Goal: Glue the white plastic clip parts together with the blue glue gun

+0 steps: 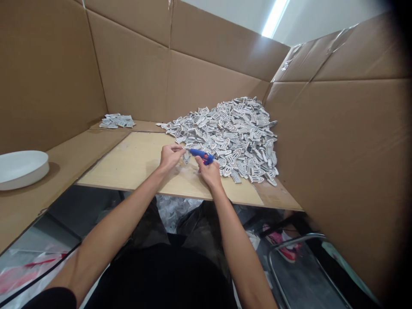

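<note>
My left hand (pixel 171 156) pinches a small grey-white flat piece (pixel 186 157) between thumb and fingers, just above the board. In my right hand (pixel 210 170) is a blue tool with an orange part, which looks like a small glue gun (pixel 199 153). Its nozzle points left and reaches the piece at my left fingertips; whether it touches cannot be seen. Beside and behind my right hand rises a big pile of similar grey-white pieces (pixel 230 133), many with an arch-shaped outline.
A smaller heap of pieces (pixel 117 121) lies at the back left. To the left stands a white round bowl (pixel 24 169). Cardboard walls (pixel 219 71) enclose the pale board (pixel 119 165). Below right are a metal-framed chair (pixel 272 262) and a pink shoe (pixel 283 246).
</note>
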The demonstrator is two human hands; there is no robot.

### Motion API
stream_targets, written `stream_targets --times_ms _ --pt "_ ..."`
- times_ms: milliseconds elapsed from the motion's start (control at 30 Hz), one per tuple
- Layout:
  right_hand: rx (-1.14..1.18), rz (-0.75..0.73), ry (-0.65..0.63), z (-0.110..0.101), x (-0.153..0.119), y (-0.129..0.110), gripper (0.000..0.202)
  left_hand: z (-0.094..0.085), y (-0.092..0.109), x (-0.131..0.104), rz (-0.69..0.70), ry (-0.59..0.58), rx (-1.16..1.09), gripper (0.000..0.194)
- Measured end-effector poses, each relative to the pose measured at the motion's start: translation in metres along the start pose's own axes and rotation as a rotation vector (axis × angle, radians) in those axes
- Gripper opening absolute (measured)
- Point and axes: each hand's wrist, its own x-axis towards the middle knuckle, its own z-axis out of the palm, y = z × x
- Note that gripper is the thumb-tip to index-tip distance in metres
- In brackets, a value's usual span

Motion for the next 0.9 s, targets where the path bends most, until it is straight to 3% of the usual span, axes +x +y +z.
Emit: stream_targets --times_ms 667,900 --pt "0.023 -0.048 -0.01 -0.0016 -0.0014 -0.0041 0.05 -0.001 -0.0046 0.0022 0.03 0.023 0.02 0.019" --pt "0.013 -0.002 0.005 -0.0008 -0.001 -0.0031 0.049 -0.0015 -0.0069 0.0037 0.039 0.007 0.027 0.017"
